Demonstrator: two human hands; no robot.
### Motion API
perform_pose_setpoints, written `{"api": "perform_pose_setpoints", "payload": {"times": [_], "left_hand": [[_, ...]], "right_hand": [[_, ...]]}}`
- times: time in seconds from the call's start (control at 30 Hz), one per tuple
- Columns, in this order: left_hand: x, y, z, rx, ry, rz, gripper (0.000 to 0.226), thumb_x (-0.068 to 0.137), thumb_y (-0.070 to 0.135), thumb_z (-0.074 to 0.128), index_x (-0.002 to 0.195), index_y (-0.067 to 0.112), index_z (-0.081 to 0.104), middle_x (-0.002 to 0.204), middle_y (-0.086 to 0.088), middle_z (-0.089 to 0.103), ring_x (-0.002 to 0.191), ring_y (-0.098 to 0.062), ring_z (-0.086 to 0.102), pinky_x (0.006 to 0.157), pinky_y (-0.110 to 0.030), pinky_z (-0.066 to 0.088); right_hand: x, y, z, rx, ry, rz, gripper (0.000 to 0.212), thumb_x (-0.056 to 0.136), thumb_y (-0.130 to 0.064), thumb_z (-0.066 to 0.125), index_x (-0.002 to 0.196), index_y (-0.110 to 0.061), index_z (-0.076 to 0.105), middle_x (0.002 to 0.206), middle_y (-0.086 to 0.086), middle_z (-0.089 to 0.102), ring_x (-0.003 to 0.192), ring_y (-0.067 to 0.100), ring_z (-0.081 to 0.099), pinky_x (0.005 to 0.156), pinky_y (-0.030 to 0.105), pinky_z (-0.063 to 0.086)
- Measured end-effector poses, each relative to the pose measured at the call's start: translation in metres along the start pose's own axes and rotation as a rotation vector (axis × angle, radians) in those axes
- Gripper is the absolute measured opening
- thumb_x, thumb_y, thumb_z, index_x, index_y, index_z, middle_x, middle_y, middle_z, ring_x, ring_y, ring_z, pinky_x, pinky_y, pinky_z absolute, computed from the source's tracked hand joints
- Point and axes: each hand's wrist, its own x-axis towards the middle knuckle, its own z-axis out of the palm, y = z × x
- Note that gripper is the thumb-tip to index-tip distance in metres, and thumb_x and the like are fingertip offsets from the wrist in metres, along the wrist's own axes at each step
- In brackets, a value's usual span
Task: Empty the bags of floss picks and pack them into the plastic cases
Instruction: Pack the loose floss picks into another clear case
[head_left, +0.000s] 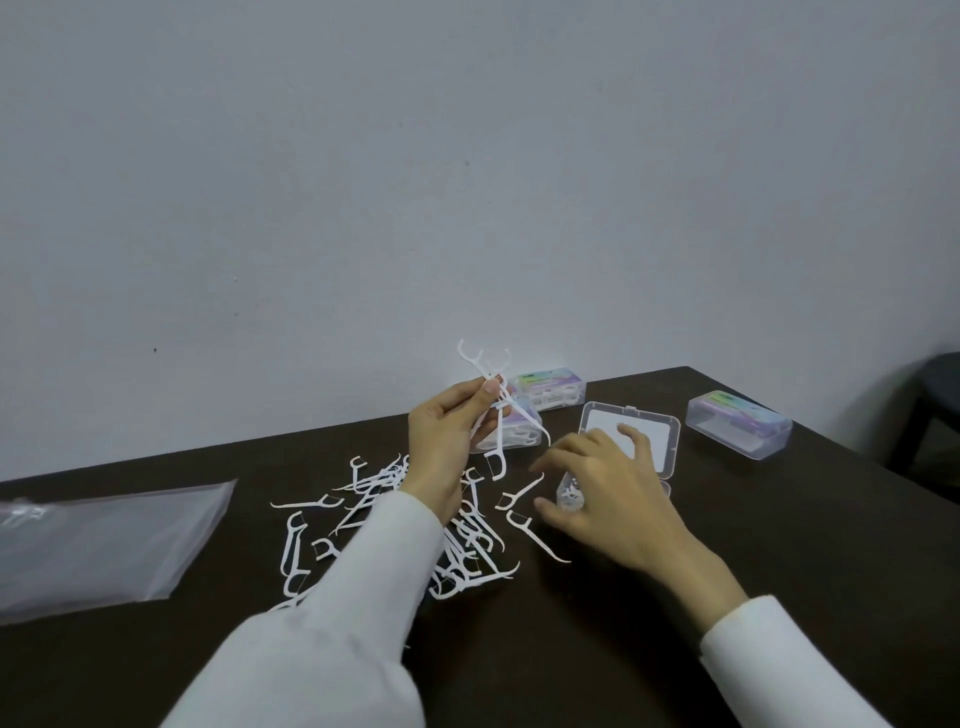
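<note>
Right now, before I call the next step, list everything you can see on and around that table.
Loose floss picks: many, white, scattered mid-table.
Held floss picks: a few, white, raised in the left hand.
Open case: one, clear, partly behind the right hand.
Closed cases: three, clear with pastel labels, far side.
Plastic bag: one, clear, flat at left.
Table: one, dark brown.
Stool: one, black, far right.
Left hand: pinches picks.
Right hand: fingers spread over the open case.

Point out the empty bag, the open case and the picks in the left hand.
Bag (104, 540): head view, middle of the flat clear plastic.
Open case (670, 436): head view, right rim of the raised lid.
Held picks (493, 415): head view, the crossed stems above the left hand (447, 441).
</note>
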Motion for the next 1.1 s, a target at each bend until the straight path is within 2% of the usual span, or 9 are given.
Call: {"api": "perform_pose_setpoints", "payload": {"times": [0.07,0.13,0.27,0.4,0.47,0.57,0.7,0.97,1.1], "left_hand": [[0.0,0.0,0.0,-0.011,0.003,-0.004,0.02,0.084,0.009,0.065,0.102,0.001,0.068,0.102,-0.017,0.069,0.09,-0.021,0.064,0.09,-0.032,0.053],[0.001,0.0,-0.001,-0.016,0.001,-0.002,0.023,0.084,0.009,0.065,0.105,0.0,0.068,0.102,-0.017,0.07,0.086,-0.019,0.065,0.082,-0.027,0.056],[0.002,0.001,-0.003,-0.014,0.003,0.004,0.023,0.085,0.009,0.065,0.106,0.001,0.068,0.103,-0.016,0.07,0.087,-0.018,0.065,0.079,-0.022,0.056],[0.002,0.002,-0.003,-0.004,0.011,0.007,0.024,0.085,0.01,0.066,0.107,0.002,0.068,0.099,-0.013,0.07,0.082,-0.014,0.066,0.072,-0.02,0.057],[0.003,0.003,-0.004,-0.004,0.018,0.012,0.025,0.085,0.01,0.066,0.107,0.001,0.068,0.097,-0.012,0.071,0.077,-0.011,0.067,0.07,-0.019,0.057],[0.005,0.004,-0.004,-0.012,0.033,0.011,0.024,0.085,0.009,0.065,0.107,0.0,0.067,0.101,-0.015,0.07,0.086,-0.017,0.065,0.084,-0.026,0.055],[0.005,0.004,-0.005,-0.013,0.032,0.015,0.023,0.085,0.009,0.065,0.106,0.001,0.068,0.093,-0.01,0.071,0.08,-0.014,0.066,0.082,-0.024,0.055],[0.005,0.005,-0.006,-0.033,0.029,0.006,0.024,0.085,0.008,0.065,0.107,-0.001,0.067,0.1,-0.016,0.069,0.082,-0.017,0.065,0.076,-0.02,0.056],[0.004,0.005,-0.005,-0.016,0.031,0.004,0.025,0.085,0.009,0.064,0.109,-0.001,0.067,0.106,-0.019,0.068,0.091,-0.021,0.063,0.086,-0.027,0.054]], "right_hand": [[0.001,-0.007,0.003,-0.07,-0.076,-0.071,0.055,0.085,-0.058,0.039,0.135,-0.034,0.041,0.141,-0.016,0.042,0.138,0.006,0.022,0.102,0.055,-0.026],[0.002,-0.011,0.005,-0.18,-0.173,-0.118,0.07,0.082,-0.062,0.031,0.143,-0.029,0.031,0.147,-0.012,0.036,0.144,0.01,0.01,0.09,0.059,-0.036],[0.0,-0.016,0.004,-0.261,-0.196,-0.167,0.051,0.091,-0.05,0.034,0.134,-0.029,0.047,0.136,-0.008,0.049,0.14,0.013,0.02,0.095,0.069,-0.026],[0.001,-0.022,0.0,-0.267,-0.19,-0.168,0.033,0.093,-0.042,0.045,0.122,-0.031,0.057,0.121,-0.007,0.056,0.129,0.013,0.033,0.096,0.066,-0.027],[0.0,-0.021,-0.002,-0.265,-0.176,-0.148,0.032,0.091,-0.046,0.046,0.117,-0.032,0.06,0.118,-0.009,0.056,0.128,0.012,0.033,0.094,0.065,-0.029],[-0.003,-0.013,-0.009,-0.18,-0.199,-0.121,0.033,0.091,-0.042,0.043,0.119,-0.035,0.059,0.127,-0.015,0.052,0.134,0.007,0.026,0.092,0.065,-0.032],[-0.005,-0.007,-0.015,-0.205,-0.36,-0.197,0.048,0.089,-0.029,0.048,0.135,-0.039,0.042,0.144,-0.02,0.038,0.144,0.006,0.005,0.091,0.071,-0.029],[-0.003,-0.014,-0.015,-0.146,-0.358,-0.241,0.02,0.09,-0.042,0.052,0.104,-0.033,0.063,0.118,-0.014,0.054,0.129,0.006,0.028,0.101,0.068,-0.021],[-0.005,-0.02,-0.014,-0.316,-0.347,-0.291,0.031,0.096,-0.038,0.039,0.113,-0.021,0.059,0.119,-0.002,0.054,0.125,0.015,0.034,0.102,0.07,-0.018]]}}
